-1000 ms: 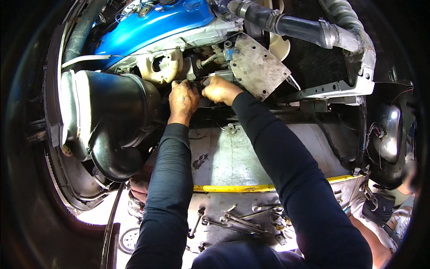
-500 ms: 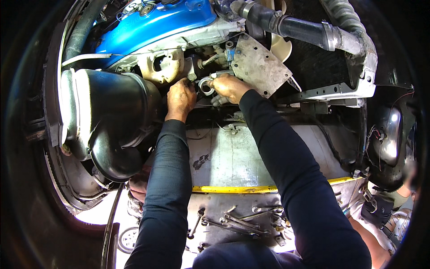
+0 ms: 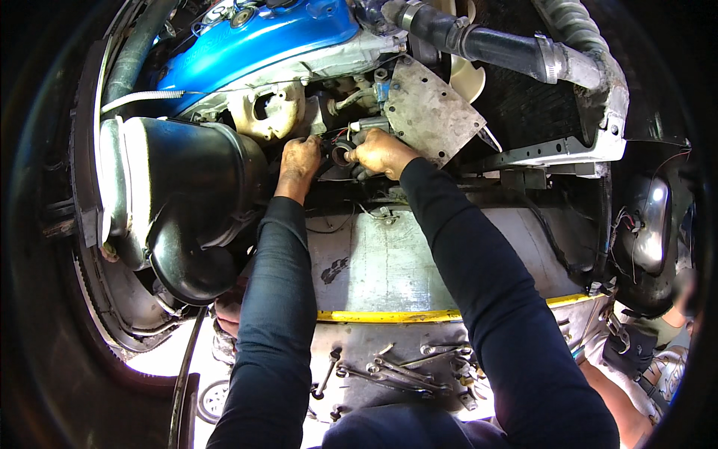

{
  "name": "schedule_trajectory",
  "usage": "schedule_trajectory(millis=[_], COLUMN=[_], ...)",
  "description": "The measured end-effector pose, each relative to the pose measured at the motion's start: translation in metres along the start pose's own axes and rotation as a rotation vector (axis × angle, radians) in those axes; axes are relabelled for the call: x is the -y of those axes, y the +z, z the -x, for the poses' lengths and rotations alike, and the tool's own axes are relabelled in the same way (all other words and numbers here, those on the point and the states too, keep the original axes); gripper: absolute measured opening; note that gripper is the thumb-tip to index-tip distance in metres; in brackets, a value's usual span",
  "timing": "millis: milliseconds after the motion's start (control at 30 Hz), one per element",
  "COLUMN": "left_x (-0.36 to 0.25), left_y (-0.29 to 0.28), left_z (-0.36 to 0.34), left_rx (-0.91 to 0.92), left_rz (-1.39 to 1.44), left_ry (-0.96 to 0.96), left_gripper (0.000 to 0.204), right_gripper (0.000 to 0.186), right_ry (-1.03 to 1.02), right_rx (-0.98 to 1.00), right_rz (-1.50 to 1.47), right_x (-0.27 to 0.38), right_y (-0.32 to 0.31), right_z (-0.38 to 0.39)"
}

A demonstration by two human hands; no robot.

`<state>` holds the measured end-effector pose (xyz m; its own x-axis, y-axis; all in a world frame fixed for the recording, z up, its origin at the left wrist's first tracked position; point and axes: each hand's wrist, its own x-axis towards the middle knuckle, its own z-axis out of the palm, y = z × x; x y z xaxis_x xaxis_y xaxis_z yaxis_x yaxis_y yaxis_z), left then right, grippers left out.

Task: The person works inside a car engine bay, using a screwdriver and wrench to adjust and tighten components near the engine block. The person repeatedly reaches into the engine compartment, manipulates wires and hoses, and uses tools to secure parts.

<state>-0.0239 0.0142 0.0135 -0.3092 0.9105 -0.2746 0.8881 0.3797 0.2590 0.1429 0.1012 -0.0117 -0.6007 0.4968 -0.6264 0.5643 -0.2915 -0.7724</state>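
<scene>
Deep beside the engine, both my hands work close together. My right hand (image 3: 383, 154) is closed on a ring-shaped metal part (image 3: 342, 155), its round opening showing at the fingertips. Just left of it, my left hand (image 3: 299, 162) has its fingers curled in below a pale cast manifold (image 3: 267, 112); whatever they grip is hidden. Dark parts and a thin red wire lie in the shadow between the hands. A short silver cylinder (image 3: 370, 123) sits above my right hand, beside a drilled flat metal plate (image 3: 434, 108).
A blue engine cover (image 3: 262, 49) lies beyond. A large black canister (image 3: 194, 187) stands left; a clamped hose (image 3: 501, 52) crosses at upper right. Under my arms is a grey panel with a yellow edge (image 3: 396, 316). Several wrenches (image 3: 404, 376) lie nearer. Part of another person shows at lower right.
My right hand has brought the ring-shaped part slightly lower, nearer to me, and it now looks darker. My left hand has shifted a little, its fingers still curled.
</scene>
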Motion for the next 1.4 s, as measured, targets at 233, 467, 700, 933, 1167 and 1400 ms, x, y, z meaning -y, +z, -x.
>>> schedule_trajectory(millis=[233,467,700,933,1167,1400], left_x=[-0.024,-0.024,-0.022,-0.026,-0.031,-0.028], left_y=[-0.006,-0.024,-0.020,-0.013,-0.015,-0.018], left_z=[0.020,0.022,0.022,0.019,0.022,0.023], left_rx=[-0.196,-0.044,-0.023,-0.115,-0.221,-0.182], left_rz=[0.308,0.013,-0.074,-0.014,0.210,0.160], left_ry=[-0.263,-0.102,-0.028,0.080,-0.130,-0.111], left_gripper=[0.035,0.033,0.032,0.030,0.022,0.026], right_gripper=[0.024,0.025,0.023,0.030,0.041,0.021], right_ry=[0.080,-0.028,-0.329,-0.373,-0.101,0.015], right_rx=[0.147,-0.179,-0.399,-0.021,-0.188,-0.087], right_rz=[-0.058,-0.310,-0.280,0.075,0.232,-0.389], right_x=[0.010,0.029,0.024,0.024,0.030,0.044], right_y=[-0.003,0.002,0.027,0.011,0.019,0.002], right_z=[0.019,0.015,-0.035,-0.039,0.000,0.016])
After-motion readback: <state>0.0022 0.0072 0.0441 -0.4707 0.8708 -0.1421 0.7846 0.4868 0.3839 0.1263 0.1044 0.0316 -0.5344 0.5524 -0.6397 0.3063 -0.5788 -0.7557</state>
